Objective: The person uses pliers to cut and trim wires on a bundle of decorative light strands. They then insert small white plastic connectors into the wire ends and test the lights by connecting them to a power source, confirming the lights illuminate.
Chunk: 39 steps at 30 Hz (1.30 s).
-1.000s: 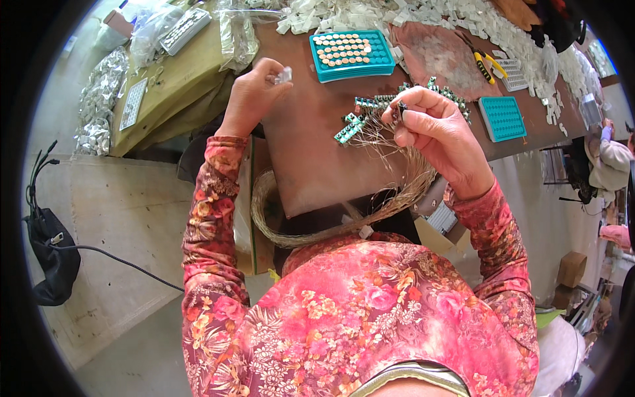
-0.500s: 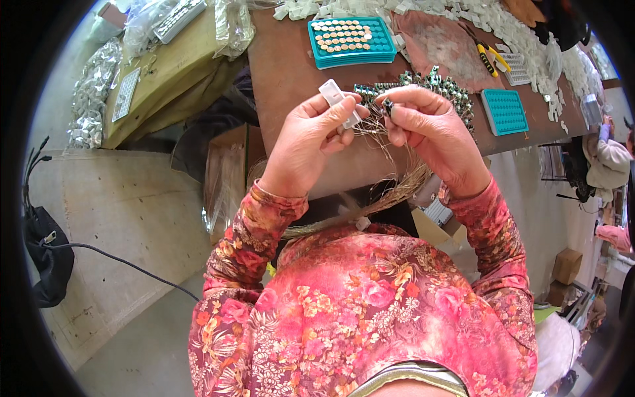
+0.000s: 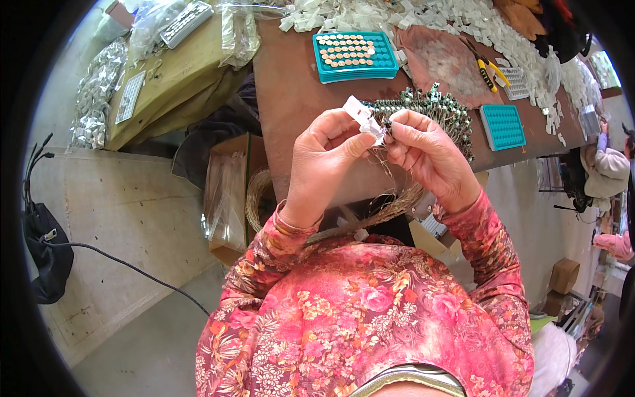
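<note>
Between the thumb and fingers of my left hand is a white plastic casing, held tilted over the table's near edge. My right hand pinches a small dark circuit board with thin wires trailing down from it. The board meets the casing's lower end; whether it sits inside, I cannot tell, as my fingertips cover the spot. Just beyond my hands lies a heap of wired green circuit boards. Its thin wires gather into a long bundle that hangs below the table edge near my lap.
A teal tray partly filled with round coin-like cells stands at the back. To the right lie another teal tray, yellow-handled pliers and a pink cloth. Many translucent white pieces line the far edge. A cardboard box stands below left.
My hands have come together. The casing has moved right and turned, and the circuit board now meets its lower end. The head view has shifted slightly.
</note>
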Tool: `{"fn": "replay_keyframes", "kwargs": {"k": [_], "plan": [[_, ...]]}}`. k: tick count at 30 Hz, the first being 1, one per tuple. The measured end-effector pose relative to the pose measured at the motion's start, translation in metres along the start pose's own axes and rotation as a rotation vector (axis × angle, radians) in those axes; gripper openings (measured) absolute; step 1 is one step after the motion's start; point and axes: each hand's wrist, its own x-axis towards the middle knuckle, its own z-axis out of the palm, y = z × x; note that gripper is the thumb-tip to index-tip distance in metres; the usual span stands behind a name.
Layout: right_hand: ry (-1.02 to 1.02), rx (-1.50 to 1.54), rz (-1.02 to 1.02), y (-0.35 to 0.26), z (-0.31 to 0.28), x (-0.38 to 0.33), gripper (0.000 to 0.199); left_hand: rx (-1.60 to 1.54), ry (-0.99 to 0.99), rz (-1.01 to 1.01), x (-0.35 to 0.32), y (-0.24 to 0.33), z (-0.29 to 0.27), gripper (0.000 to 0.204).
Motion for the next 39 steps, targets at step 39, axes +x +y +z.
{"fn": "replay_keyframes", "kwargs": {"k": [39], "plan": [[0.246, -0.326, -0.313, 0.027, 0.031, -0.006, 0.01, -0.102, 0.084, 0.213, -0.002, -0.017, 0.011, 0.024]]}}
